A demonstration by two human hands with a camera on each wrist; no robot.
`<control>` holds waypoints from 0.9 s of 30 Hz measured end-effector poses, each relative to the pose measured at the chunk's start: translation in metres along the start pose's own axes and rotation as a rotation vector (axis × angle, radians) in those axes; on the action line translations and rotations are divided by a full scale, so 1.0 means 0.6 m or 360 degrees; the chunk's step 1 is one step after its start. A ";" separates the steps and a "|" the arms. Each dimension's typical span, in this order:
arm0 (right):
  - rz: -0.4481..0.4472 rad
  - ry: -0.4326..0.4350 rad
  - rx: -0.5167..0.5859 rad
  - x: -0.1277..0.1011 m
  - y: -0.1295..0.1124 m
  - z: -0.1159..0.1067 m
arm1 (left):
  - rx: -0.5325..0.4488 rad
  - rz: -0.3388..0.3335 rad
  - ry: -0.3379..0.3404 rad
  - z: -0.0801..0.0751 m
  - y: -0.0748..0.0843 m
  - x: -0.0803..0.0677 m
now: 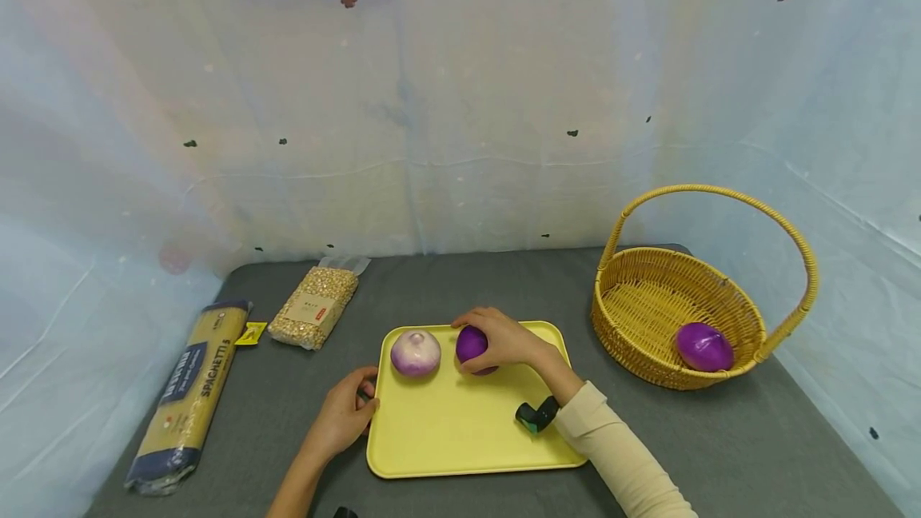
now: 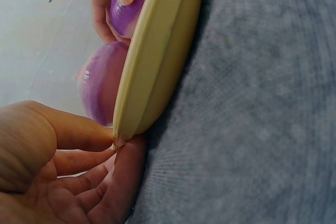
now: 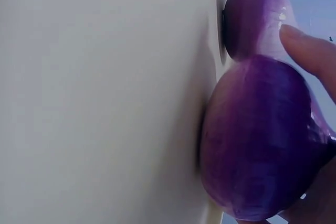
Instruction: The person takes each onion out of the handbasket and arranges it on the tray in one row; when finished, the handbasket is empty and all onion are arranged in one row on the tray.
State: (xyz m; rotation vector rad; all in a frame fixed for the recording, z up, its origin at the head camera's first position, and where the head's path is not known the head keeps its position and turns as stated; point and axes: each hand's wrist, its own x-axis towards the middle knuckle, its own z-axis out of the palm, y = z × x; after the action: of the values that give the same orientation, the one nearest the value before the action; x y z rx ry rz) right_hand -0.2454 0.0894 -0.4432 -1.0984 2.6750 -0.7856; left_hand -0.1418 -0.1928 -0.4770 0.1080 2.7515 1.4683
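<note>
A yellow tray (image 1: 460,438) lies on the dark grey table. At its left edge my left hand (image 1: 344,414) pinches the rim between thumb and fingers; the left wrist view shows this rim (image 2: 152,66) close up. My right hand (image 1: 504,338) holds a dark purple onion (image 1: 471,344) over the tray's upper middle, fingers on the far side and thumb on the near side. In the right wrist view that onion (image 3: 257,140) stands at or just above the tray surface. A paler purple-and-white onion (image 1: 416,353) sits in the tray's upper left corner.
A wicker basket (image 1: 612,342) with a tall handle stands at the right, a purple onion (image 1: 705,347) inside it. On the left lie a spaghetti pack (image 1: 189,398), a bag of pale grains (image 1: 314,306) and a small yellow packet (image 1: 251,333). Patterned curtain encloses the table.
</note>
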 end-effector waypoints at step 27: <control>0.0027 0.0034 0.0021 -0.010 -0.004 -0.010 | -0.0007 0.0004 -0.0005 0.000 -0.003 0.002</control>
State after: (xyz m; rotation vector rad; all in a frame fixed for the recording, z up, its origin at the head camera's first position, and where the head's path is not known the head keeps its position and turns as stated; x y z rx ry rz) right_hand -0.2414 0.0947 -0.4372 -1.0692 2.6889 -0.8155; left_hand -0.1432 -0.1939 -0.4785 0.1135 2.7466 1.4733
